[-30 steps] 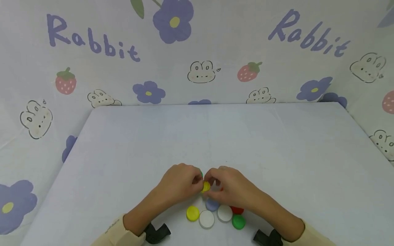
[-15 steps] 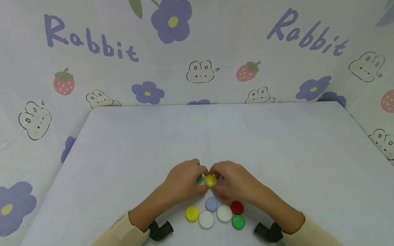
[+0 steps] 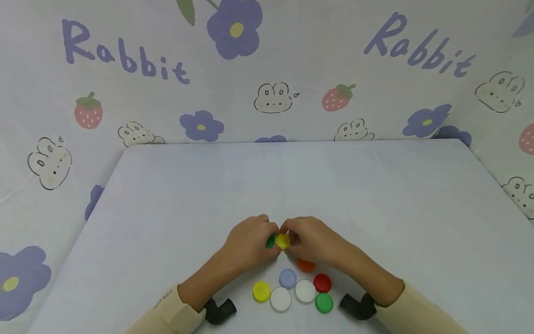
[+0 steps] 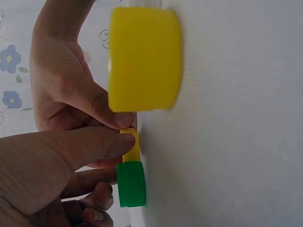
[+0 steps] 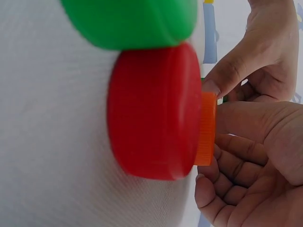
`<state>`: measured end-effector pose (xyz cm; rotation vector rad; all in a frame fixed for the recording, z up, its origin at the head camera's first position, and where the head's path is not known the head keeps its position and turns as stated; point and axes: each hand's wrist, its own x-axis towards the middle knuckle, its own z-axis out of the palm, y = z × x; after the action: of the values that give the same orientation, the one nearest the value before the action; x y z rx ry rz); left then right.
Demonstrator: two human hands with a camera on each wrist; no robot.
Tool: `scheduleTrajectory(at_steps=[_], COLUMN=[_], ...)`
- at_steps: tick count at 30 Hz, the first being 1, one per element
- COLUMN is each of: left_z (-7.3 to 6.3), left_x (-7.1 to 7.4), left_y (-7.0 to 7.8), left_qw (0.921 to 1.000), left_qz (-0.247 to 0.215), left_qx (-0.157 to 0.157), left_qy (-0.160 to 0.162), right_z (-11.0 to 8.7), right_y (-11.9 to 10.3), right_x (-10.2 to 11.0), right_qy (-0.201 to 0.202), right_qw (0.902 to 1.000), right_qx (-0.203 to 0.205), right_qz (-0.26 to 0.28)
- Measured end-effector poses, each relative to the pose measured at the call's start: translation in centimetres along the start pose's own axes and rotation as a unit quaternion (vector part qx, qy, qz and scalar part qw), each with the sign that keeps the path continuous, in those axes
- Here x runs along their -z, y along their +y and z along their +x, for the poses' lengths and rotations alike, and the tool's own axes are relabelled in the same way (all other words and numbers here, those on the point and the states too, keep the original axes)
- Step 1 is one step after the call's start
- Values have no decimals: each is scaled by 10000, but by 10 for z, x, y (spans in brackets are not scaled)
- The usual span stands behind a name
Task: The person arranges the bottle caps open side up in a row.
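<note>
In the head view, my left hand point(image 3: 250, 241) and my right hand point(image 3: 314, 239) meet over a small yellow bottle cap point(image 3: 282, 241). Thumb and forefinger of each hand pinch its edges from opposite sides. A green cap point(image 3: 270, 240) sits beside it, partly hidden under the left hand; the left wrist view shows this green cap point(image 4: 131, 184) touching the yellow one point(image 4: 130, 146). Near the right hand lies an orange cap point(image 3: 306, 265), partly covered in the head view.
Closer to the body lie a light-blue cap point(image 3: 288, 278), another yellow cap point(image 3: 261, 291), two white caps point(image 3: 281, 299), a red cap point(image 3: 322, 283) and a second green cap point(image 3: 324, 302). They rest on a white table point(image 3: 208, 185) with a patterned cloth point(image 3: 158, 106) behind it.
The yellow cap, tilted between the hands a second ago, now lies flatter and slightly farther from the body, beside the green cap. The right hand has moved off the orange cap, uncovering more of it.
</note>
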<state>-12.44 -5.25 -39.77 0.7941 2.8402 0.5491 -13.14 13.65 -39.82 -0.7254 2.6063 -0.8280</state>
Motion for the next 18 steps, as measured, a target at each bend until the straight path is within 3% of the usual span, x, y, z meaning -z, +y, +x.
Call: scheduleTrajectory(at_steps=[18], left_z=[0], left_x=[-2], left_y=[-1], left_qw=[10000], left_qz=[54], left_qx=[11], left_qy=[34], right_z=[-9], right_y=[1], right_x=[4], right_qy=[89], right_qw=[9995], right_qx=[-275], right_qz=[136])
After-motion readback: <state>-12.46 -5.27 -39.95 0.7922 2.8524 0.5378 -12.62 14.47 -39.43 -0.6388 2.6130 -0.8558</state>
